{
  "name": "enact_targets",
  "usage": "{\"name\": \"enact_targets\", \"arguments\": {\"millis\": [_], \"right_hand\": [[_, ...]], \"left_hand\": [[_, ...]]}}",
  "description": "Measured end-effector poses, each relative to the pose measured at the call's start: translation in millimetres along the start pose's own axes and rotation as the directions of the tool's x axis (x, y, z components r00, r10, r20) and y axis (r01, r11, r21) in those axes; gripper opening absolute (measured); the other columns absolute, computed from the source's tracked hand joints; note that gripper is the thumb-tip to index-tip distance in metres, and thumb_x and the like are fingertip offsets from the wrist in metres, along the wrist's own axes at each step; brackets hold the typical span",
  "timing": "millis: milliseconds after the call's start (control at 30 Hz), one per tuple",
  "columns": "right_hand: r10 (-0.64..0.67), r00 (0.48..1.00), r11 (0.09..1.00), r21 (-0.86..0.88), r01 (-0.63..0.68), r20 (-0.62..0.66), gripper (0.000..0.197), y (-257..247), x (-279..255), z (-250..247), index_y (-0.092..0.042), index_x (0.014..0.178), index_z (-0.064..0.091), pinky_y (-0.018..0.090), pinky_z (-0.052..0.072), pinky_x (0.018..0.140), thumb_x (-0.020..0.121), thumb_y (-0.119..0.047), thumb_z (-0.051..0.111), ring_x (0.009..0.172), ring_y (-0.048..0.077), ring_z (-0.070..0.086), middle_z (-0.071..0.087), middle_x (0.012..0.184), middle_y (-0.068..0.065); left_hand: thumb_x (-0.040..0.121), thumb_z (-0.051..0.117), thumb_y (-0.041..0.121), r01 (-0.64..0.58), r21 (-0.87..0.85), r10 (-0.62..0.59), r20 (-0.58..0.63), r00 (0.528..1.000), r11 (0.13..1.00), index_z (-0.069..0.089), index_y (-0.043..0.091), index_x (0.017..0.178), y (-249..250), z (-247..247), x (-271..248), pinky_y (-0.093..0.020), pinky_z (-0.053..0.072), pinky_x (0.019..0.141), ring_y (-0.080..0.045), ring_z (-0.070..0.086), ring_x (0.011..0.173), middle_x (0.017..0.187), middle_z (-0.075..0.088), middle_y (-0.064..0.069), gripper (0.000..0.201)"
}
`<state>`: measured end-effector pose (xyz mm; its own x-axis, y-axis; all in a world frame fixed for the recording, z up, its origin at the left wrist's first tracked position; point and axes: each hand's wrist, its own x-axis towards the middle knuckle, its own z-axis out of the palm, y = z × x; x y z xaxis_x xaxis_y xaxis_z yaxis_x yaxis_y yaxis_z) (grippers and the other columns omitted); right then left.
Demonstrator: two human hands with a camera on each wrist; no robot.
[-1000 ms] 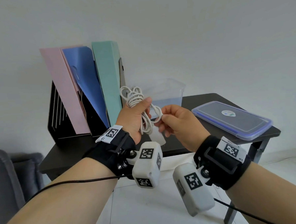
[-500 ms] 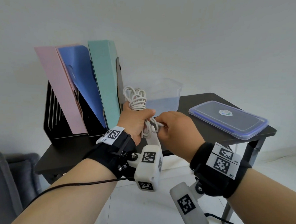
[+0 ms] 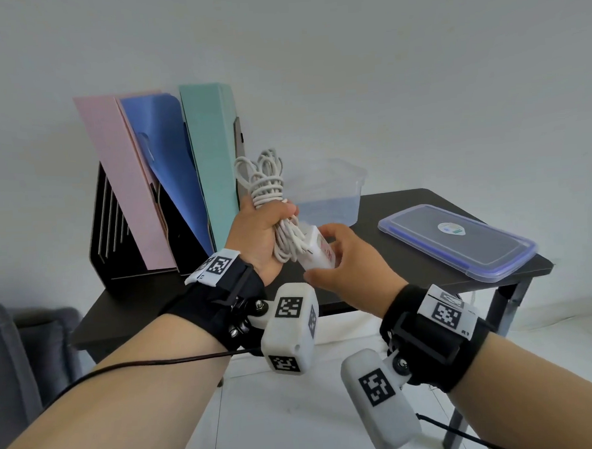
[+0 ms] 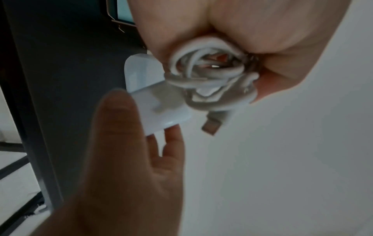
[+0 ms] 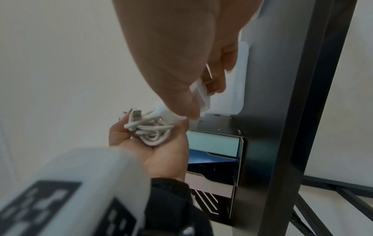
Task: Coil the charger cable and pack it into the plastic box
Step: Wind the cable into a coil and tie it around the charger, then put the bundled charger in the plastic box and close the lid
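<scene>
My left hand [image 3: 266, 231] grips a white charger cable [image 3: 264, 184] wound into a tight bundle, held upright above the table's front edge. Its loops stick out above my fist, and its lower loops [image 4: 210, 76] and loose connector [image 4: 212, 127] show below. The white charger adapter [image 3: 316, 256] hangs beside the bundle's lower end. My right hand [image 3: 341, 256] pinches it between thumb and fingers [image 5: 220, 76]. The clear plastic box [image 3: 330, 191] stands open on the black table [image 3: 406, 204], just behind my hands.
The box's blue-rimmed lid [image 3: 456, 238] lies flat on the table's right side. A black file holder [image 3: 116, 230] with pink, blue and green folders stands at the back left. A grey seat [image 3: 6, 352] sits low at the left.
My right hand let go of the cable loop it was winding and took hold of the adapter. The bundle in my left hand is now wrapped tight.
</scene>
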<state>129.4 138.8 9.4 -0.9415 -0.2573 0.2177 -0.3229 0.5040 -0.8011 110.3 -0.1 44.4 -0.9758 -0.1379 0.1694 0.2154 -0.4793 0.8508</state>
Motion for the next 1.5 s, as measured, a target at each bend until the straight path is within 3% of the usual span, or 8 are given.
{"name": "enact_targets", "arguments": {"millis": [200,300,500,600,767,1033,1233,1500], "right_hand": [[-0.088,0.963,0.993,-0.094,0.066,-0.253,0.055,6.7,6.9,-11.3,-0.024,0.125,0.05,0.029,0.051,0.086,0.075,-0.01,0.069,0.098,0.016,0.058,0.051,0.109,-0.004],[-0.147,0.946,0.988,-0.096,0.124,-0.289,0.058,5.5,11.7,-19.3,-0.022,0.126,0.052,0.034,0.05,0.093,0.074,0.0,0.065,0.102,0.019,0.057,0.046,0.111,-0.002],[-0.1,0.987,0.995,-0.04,0.096,-0.127,0.053,1.3,17.7,-15.9,-0.024,0.125,0.047,0.024,0.051,0.074,0.076,-0.013,0.064,0.095,0.017,0.059,0.058,0.113,0.002],[-0.097,0.987,0.995,-0.048,0.092,-0.128,0.067,-3.5,24.3,-15.5,-0.03,0.131,0.043,0.033,0.051,0.088,0.069,-0.04,0.067,0.104,0.017,0.056,0.057,0.118,-0.002],[-0.14,0.987,0.906,-0.412,0.096,-0.079,0.082,-27.1,46.0,-20.3,-0.034,0.131,0.045,0.047,0.042,0.1,0.059,-0.071,0.061,0.121,0.024,0.049,0.056,0.128,-0.004],[-0.181,0.982,0.793,-0.597,0.12,-0.043,0.047,-48.4,82.8,-35.8,-0.036,0.113,0.058,0.043,0.039,0.095,0.069,-0.05,0.067,0.113,0.025,0.05,0.061,0.113,-0.008],[-0.222,0.975,0.659,-0.735,0.16,0.013,0.04,-48.5,113.5,-39.3,-0.034,0.109,0.062,0.042,0.032,0.091,0.072,-0.048,0.065,0.111,0.026,0.047,0.065,0.107,-0.006],[-0.306,0.951,0.576,-0.788,0.218,0.04,0.023,-34.2,155.5,-56.0,-0.028,0.096,0.068,0.038,0.027,0.087,0.077,-0.039,0.059,0.102,0.024,0.047,0.064,0.089,-0.009]], "left_hand": [[0.066,0.072,0.021,-0.065,0.383,0.058,0.03,0.998,0.921,0.047,0.015,0.104,-4.1,-8.4,8.3,-0.034,0.051,0.069,-0.017,0.057,0.066,0.072,0.054,0.001,0.046],[0.077,0.07,0.01,0.009,0.285,-0.025,0.052,0.998,0.958,0.051,0.016,0.085,-7.8,-15.2,7.5,-0.031,0.05,0.063,-0.013,0.057,0.055,0.062,0.052,0.002,0.021],[0.087,0.049,-0.011,-0.032,0.025,0.031,0.037,0.999,0.999,0.049,0.014,0.105,-3.5,-13.8,12.3,-0.033,0.057,0.067,-0.013,0.069,0.06,0.08,0.059,-0.004,0.031],[0.089,0.05,-0.006,-0.041,-0.001,0.041,0.019,0.999,0.999,0.048,0.013,0.109,-5.7,-13.6,14.1,-0.033,0.057,0.07,-0.019,0.068,0.074,0.086,0.061,-0.007,0.027],[0.092,0.049,-0.002,-0.045,-0.069,0.044,-0.017,0.999,0.997,0.047,0.014,0.113,-12.9,-2.8,20.2,-0.04,0.052,0.09,-0.021,0.063,0.088,0.094,0.064,-0.004,0.027],[0.093,0.048,-0.001,-0.035,-0.18,0.025,-0.054,0.998,0.983,0.05,0.019,0.108,-9.9,6.5,43.9,-0.039,0.05,0.095,-0.023,0.062,0.096,0.104,0.063,-0.007,0.025],[0.093,0.05,0.001,0.004,-0.21,-0.019,-0.071,0.997,0.978,0.05,0.02,0.096,-12.1,5.5,69.3,-0.033,0.056,0.078,-0.019,0.063,0.084,0.096,0.062,-0.008,0.019],[0.092,0.054,0.014,0.016,0.015,-0.016,-0.028,0.999,1.0,0.044,0.009,0.124,-16.6,4.6,109.7,-0.035,0.051,0.092,-0.024,0.065,0.101,0.118,0.063,-0.011,0.033]]}}
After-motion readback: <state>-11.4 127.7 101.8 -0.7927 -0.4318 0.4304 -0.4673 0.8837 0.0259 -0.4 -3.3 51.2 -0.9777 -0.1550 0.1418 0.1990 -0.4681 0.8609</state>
